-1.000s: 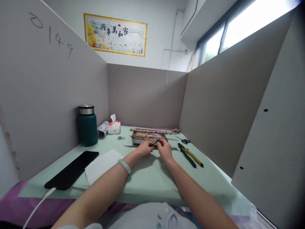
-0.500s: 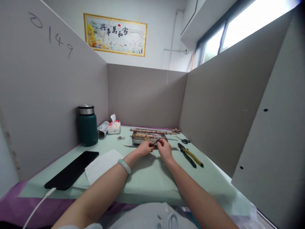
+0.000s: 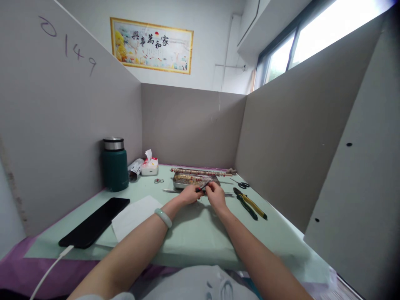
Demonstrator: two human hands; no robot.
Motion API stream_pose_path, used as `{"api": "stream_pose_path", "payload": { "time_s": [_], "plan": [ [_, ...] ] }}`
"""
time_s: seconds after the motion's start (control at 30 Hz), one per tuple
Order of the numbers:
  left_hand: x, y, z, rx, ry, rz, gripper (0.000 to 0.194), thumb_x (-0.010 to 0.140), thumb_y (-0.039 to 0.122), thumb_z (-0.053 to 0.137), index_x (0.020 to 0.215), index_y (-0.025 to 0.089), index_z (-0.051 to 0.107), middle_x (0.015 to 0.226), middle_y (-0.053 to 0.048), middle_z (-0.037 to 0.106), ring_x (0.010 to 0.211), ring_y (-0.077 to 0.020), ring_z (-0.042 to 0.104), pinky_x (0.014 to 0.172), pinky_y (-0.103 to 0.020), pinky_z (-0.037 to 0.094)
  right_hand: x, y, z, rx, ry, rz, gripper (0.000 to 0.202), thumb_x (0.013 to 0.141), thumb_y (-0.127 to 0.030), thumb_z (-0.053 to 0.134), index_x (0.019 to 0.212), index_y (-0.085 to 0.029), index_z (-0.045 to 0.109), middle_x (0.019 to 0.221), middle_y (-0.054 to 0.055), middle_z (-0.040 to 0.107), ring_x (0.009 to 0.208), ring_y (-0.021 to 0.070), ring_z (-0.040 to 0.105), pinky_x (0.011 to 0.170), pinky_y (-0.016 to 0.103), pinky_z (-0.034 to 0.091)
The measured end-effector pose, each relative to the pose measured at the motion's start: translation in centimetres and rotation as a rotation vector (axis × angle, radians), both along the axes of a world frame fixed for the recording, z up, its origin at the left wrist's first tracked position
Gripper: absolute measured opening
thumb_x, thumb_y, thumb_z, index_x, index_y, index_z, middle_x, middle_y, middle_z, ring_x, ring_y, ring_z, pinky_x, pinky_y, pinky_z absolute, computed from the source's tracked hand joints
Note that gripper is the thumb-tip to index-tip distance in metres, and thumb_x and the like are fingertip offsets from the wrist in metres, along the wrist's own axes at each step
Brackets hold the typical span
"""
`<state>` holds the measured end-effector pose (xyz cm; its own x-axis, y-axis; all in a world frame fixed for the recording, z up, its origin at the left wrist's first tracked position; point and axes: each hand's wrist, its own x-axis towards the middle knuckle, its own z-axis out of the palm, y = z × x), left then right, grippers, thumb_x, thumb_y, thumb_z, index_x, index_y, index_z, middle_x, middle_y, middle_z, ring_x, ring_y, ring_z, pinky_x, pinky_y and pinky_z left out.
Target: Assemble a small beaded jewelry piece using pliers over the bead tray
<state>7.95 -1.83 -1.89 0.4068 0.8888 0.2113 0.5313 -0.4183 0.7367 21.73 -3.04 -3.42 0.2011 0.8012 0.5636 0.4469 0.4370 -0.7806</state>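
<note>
My left hand (image 3: 189,194) is closed around a small slim tool (image 3: 203,186) with a red and dark handle and a thin dark tip; its exact kind is too small to tell. The tip points up and right to the fingers of my right hand (image 3: 216,195), which are pinched together. What the right fingers pinch is too small to make out. Just behind both hands lies a shallow metal tray (image 3: 177,186) holding gold and red bits. A stick strung with beads (image 3: 200,171) rests along the tray's far side.
Thin metal rod (image 3: 169,191) by the tray. To the right lie pliers (image 3: 250,204) and scissors (image 3: 242,185). On the left are a green flask (image 3: 115,170), tissue box (image 3: 150,167), small rings (image 3: 158,181), white paper (image 3: 137,214) and a cabled phone (image 3: 95,223). Grey partitions (image 3: 193,125) enclose the table.
Both hands keep nearly the same place and grip. Only a very slight shift of the whole view shows.
</note>
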Motion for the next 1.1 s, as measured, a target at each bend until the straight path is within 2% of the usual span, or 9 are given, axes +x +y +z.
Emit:
{"api": "stream_pose_path", "payload": {
  "time_s": [0.43, 0.63, 0.9, 1.1],
  "plan": [
    [-0.04, -0.53, 0.51, 0.018, -0.014, -0.008, 0.022, 0.077, 0.032, 0.051, 0.069, 0.013, 0.058, 0.048, 0.003, 0.046, 0.044, -0.0091, 0.041, 0.048, -0.022, 0.029, -0.02, 0.20, -0.19, -0.006, 0.043, 0.036, 0.019, 0.072, -0.033, 0.047, 0.071, -0.018, 0.058, 0.062, 0.001, 0.061, 0.058, 0.0153, 0.051, 0.056, 0.025, 0.038],
    [0.00, -0.19, 0.23, 0.020, -0.021, -0.020, 0.020, 0.076, 0.030, 0.051, 0.072, 0.013, 0.060, 0.050, 0.003, 0.049, 0.044, -0.0097, 0.042, 0.049, -0.023, 0.031, 0.03, 0.22, -0.06, -0.023, 0.087, 0.036, 0.021, 0.072, -0.035, 0.048, 0.073, -0.017, 0.059, 0.064, 0.002, 0.062, 0.059, 0.0158, 0.052, 0.056, 0.025, 0.039],
    [-0.07, -0.14, 0.23, 0.090, 0.019, 0.009, 0.020, 0.077, 0.027, 0.049, 0.071, 0.014, 0.062, 0.051, 0.002, 0.051, 0.049, -0.0110, 0.045, 0.052, -0.023, 0.032, 0.13, 0.52, -0.20, -0.006, 0.114, 0.017, 0.021, 0.071, -0.035, 0.048, 0.072, -0.018, 0.060, 0.058, 0.001, 0.060, 0.056, 0.0163, 0.052, 0.054, 0.026, 0.039],
    [-0.04, -0.54, 0.77, 0.105, 0.036, 0.067, 0.018, 0.076, 0.023, 0.050, 0.074, 0.013, 0.065, 0.051, 0.002, 0.052, 0.052, -0.0122, 0.047, 0.054, -0.023, 0.032, 0.09, 0.06, 0.06, 0.001, 0.055, -0.033, 0.022, 0.072, -0.036, 0.048, 0.074, -0.018, 0.060, 0.065, 0.002, 0.063, 0.061, 0.0171, 0.054, 0.059, 0.027, 0.040]
  ]
}}
